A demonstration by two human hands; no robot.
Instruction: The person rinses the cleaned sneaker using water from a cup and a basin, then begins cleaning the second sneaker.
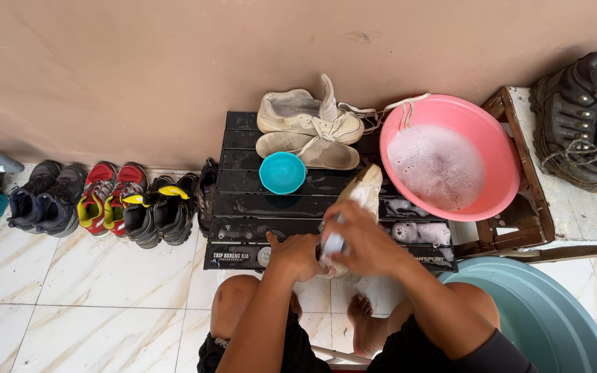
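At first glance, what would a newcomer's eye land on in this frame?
Probably the pink basin of foamy water at the right of the black slatted table. Next, both hands at the table's front edge: the left hand steadies a pale shoe while the right hand works on it.

a pink basin (502,148) of white suds, a teal bowl (282,173), cream shoes (309,117) on a black slatted table (243,207), perhaps a whitish shoe (364,190) in hand.

Just ahead of the hands, the black slatted table (243,181) lay bare at its left. A small turquoise bowl (282,173) and a pair of cream sneakers (309,128) blocked the way beyond, a pink soapy basin (499,155) to the right.
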